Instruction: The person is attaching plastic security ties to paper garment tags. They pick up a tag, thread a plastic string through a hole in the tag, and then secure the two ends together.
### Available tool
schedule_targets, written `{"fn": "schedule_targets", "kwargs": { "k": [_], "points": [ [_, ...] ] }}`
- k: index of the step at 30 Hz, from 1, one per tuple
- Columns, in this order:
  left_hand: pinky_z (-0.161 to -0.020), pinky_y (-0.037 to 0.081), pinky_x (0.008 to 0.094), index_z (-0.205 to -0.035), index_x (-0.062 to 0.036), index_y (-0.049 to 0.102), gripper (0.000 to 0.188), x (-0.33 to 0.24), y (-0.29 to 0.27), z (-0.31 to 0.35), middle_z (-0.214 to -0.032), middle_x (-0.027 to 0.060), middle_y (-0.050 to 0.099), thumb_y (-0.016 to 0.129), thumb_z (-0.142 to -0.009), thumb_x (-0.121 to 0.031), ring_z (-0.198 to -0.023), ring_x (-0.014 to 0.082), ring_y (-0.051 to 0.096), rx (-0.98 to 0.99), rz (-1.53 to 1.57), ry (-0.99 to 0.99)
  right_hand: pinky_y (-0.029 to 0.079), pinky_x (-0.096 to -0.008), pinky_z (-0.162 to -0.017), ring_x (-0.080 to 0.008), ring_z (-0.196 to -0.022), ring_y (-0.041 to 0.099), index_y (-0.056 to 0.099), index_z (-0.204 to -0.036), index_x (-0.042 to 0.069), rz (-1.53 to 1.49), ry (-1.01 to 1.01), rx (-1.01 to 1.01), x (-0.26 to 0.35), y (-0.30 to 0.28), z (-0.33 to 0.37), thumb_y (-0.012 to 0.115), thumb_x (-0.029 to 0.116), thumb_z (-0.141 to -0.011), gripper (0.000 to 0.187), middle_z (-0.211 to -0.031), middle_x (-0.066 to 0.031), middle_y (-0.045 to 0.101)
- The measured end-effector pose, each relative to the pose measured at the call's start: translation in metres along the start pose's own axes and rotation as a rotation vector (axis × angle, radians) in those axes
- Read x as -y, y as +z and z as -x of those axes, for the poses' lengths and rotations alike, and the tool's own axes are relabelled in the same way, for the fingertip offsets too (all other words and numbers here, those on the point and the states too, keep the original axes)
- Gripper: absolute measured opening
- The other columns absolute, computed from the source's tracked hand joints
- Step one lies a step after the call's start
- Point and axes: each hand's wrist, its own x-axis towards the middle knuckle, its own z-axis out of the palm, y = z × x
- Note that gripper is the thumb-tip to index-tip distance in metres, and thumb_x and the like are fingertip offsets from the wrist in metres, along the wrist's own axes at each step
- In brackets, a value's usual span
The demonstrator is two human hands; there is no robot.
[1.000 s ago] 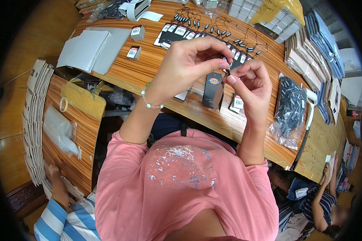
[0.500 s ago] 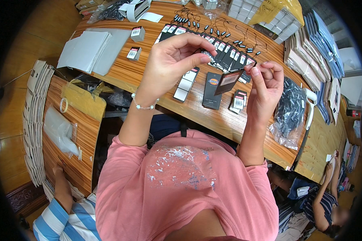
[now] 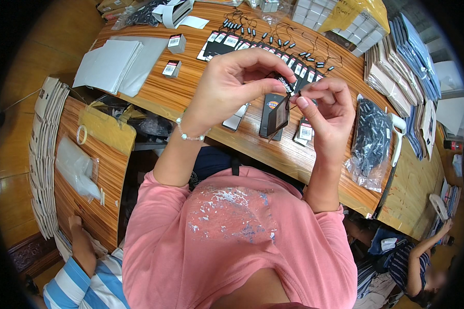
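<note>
Above the table's front part, my left hand (image 3: 229, 85) pinches a black string (image 3: 286, 85) with a small printed black-and-white piece on it. My right hand (image 3: 327, 108) is close beside it, thumb and fingertips closed on the string's other end. A dark hang tag (image 3: 278, 119) dangles from the string under the fingertips, seen nearly edge-on. Behind it lies a stack of black hang tags (image 3: 271, 103), partly covered. Small labelled stacks flank it: white-faced tags (image 3: 235, 118) on the left, labelled tags (image 3: 304, 132) on the right.
Behind my hands lies a row of strung black tags (image 3: 232, 40). White sheets (image 3: 108, 64) are on the left. A bag of black strings (image 3: 371, 139) lies at right, near folded garments (image 3: 389, 72). Boxes (image 3: 358, 28) stand behind. Other people work on both sides.
My hands have drawn together, the left moving right and slightly down, the right moving left. The hanging tag has shifted left and lower. At far right, a person's arm has reached outward.
</note>
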Motion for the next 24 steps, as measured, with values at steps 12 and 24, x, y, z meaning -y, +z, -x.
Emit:
{"fn": "schedule_targets", "kwargs": {
  "k": [12,24],
  "points": [
    [-0.074,0.050,0.0263,-0.091,0.0044,0.059,0.018,0.0014,0.0027,-0.0013,-0.088,0.0127,0.061,0.062,-0.073,0.006,-0.085,0.0185,0.060,0.012,0.037,-0.030,0.041,-0.0198,-0.072,-0.0086,-0.076,0.057,0.047,-0.092,0.000,-0.061,0.068,0.048,0.0040,0.0014,0.0016,0.065,-0.006,-0.070,0.029,-0.082,-0.0034,0.054],
    [-0.072,0.050,0.0255,-0.087,0.0038,0.060,0.014,-0.0013,-0.0002,-0.0034,-0.084,0.0115,0.062,0.062,-0.073,0.005,-0.080,0.0164,0.061,0.090,0.001,-0.115,0.042,-0.0210,-0.070,-0.0097,-0.073,0.057,0.044,-0.089,0.002,-0.147,0.066,0.120,0.0003,-0.0023,-0.0005,0.063,-0.007,-0.071,0.028,-0.078,-0.0044,0.056]
  ]
}}
